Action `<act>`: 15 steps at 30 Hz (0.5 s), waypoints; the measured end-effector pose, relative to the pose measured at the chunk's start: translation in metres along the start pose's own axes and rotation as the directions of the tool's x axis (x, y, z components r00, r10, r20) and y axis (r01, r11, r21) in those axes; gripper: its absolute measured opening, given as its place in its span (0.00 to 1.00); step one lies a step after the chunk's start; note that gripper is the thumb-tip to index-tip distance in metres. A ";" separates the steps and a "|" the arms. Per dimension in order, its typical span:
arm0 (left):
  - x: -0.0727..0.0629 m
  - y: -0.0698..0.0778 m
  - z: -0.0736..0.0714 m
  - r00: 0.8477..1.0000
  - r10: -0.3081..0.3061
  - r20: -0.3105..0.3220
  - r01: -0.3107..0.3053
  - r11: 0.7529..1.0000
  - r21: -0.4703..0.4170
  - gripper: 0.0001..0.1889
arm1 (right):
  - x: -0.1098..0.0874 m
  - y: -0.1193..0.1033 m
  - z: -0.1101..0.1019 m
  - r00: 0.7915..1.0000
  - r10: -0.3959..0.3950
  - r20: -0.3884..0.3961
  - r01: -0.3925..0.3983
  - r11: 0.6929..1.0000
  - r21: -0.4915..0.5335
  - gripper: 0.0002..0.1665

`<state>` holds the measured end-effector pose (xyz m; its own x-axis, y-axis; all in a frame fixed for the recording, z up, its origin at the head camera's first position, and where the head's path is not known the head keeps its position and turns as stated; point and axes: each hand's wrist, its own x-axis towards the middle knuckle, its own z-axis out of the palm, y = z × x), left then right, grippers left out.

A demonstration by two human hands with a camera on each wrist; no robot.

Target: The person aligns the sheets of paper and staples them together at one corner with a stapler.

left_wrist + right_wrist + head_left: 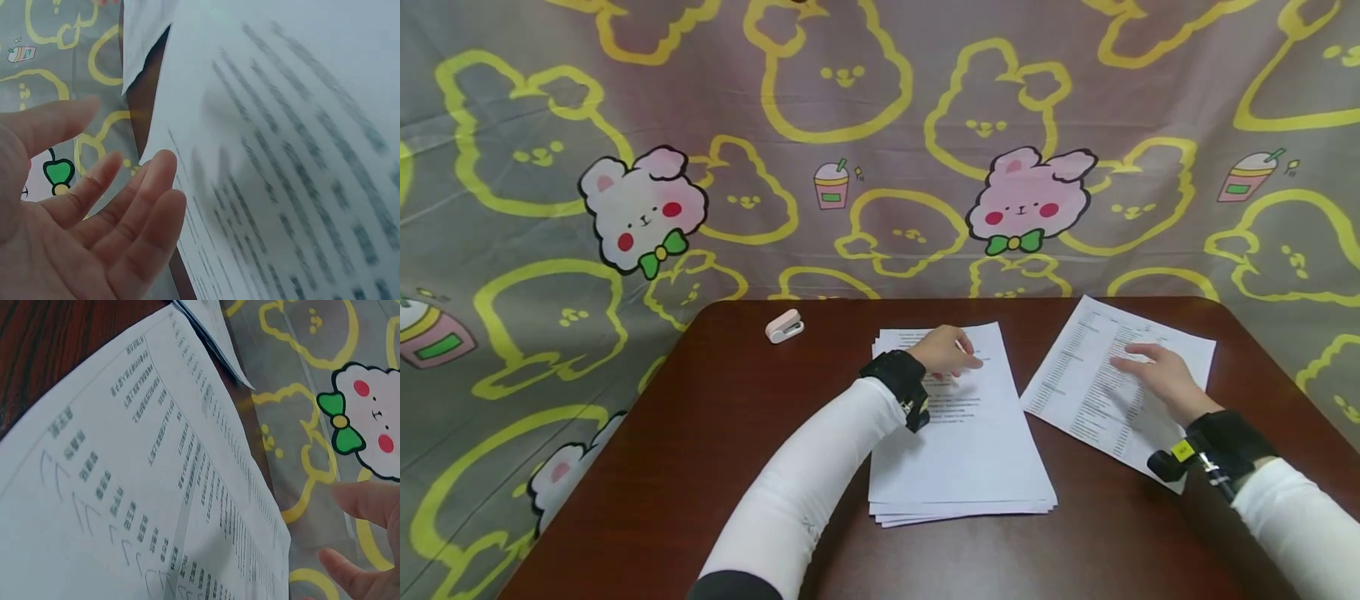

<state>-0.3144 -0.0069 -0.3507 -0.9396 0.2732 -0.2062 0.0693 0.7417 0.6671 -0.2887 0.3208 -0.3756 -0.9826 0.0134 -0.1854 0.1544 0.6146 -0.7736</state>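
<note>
A stack of printed sheets (962, 458) lies on the table, its lower edges slightly uneven. Over the upper part of that stack hovers my left hand (946, 350), fingers loosely bent and holding nothing; the left wrist view shows its palm and spread fingertips (164, 165) apart from the paper. To the right, a separate printed sheet (1075, 383) lies at an angle, with pen ticks beside its text in the right wrist view. My right hand (1165, 379) is above this sheet, thumb and fingers apart, nothing between them.
A small pale pink stapler (785, 326) sits near the table's back left. The dark brown table (737, 433) ends at a hanging grey curtain (880, 242) with yellow outlines and bunny faces. A black camera band is strapped round each wrist.
</note>
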 end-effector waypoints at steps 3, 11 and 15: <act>0.006 0.005 0.005 1.000 0.001 0.003 -0.001 1.000 -0.025 0.13 | 0.001 0.002 -0.002 0.999 0.033 -0.023 -0.032 0.999 0.025 0.49; 0.030 0.013 0.021 0.999 -0.001 0.053 0.005 0.997 -0.081 0.17 | 0.006 0.011 -0.009 0.998 0.057 -0.041 -0.055 0.997 0.049 0.50; 0.030 0.020 0.027 0.998 -0.012 0.070 0.020 0.994 -0.111 0.19 | 0.007 0.018 -0.017 0.997 0.074 -0.010 -0.074 0.997 0.029 0.55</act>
<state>-0.3318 0.0323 -0.3632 -0.9148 0.3060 -0.2637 0.0128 0.6745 0.7382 -0.2940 0.3455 -0.3808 -0.9694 0.0668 -0.2362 0.2294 0.5890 -0.7749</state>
